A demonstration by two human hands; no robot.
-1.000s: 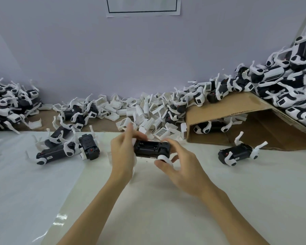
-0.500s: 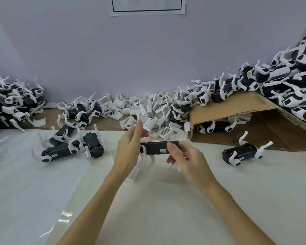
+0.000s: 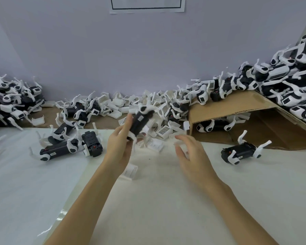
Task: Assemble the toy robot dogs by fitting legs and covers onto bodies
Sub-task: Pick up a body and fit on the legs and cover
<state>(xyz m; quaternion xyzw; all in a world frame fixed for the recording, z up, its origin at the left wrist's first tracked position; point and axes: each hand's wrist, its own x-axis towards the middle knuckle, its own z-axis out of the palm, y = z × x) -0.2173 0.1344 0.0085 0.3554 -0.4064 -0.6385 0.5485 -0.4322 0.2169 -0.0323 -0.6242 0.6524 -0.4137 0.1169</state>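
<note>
My left hand (image 3: pixel 119 147) grips a black toy dog body (image 3: pixel 140 123) with white legs, tilted up on end above the white table; the image there is blurred by motion. My right hand (image 3: pixel 191 152) hovers to the right of it with fingers spread and nothing in it. A loose white cover (image 3: pixel 131 171) lies on the table just under my left wrist. A heap of white covers (image 3: pixel 159 110) spreads behind my hands.
Partly built dogs (image 3: pixel 69 147) lie at the left and one dog (image 3: pixel 240 151) at the right. A cardboard ramp (image 3: pixel 237 108) stands at the back right with a pile of finished dogs (image 3: pixel 290 85) on it. Another dog pile (image 3: pixel 9 103) fills the far left.
My right hand has let go of the dog body and moved right, fingers open. My left hand has swung the body from level to upright.
</note>
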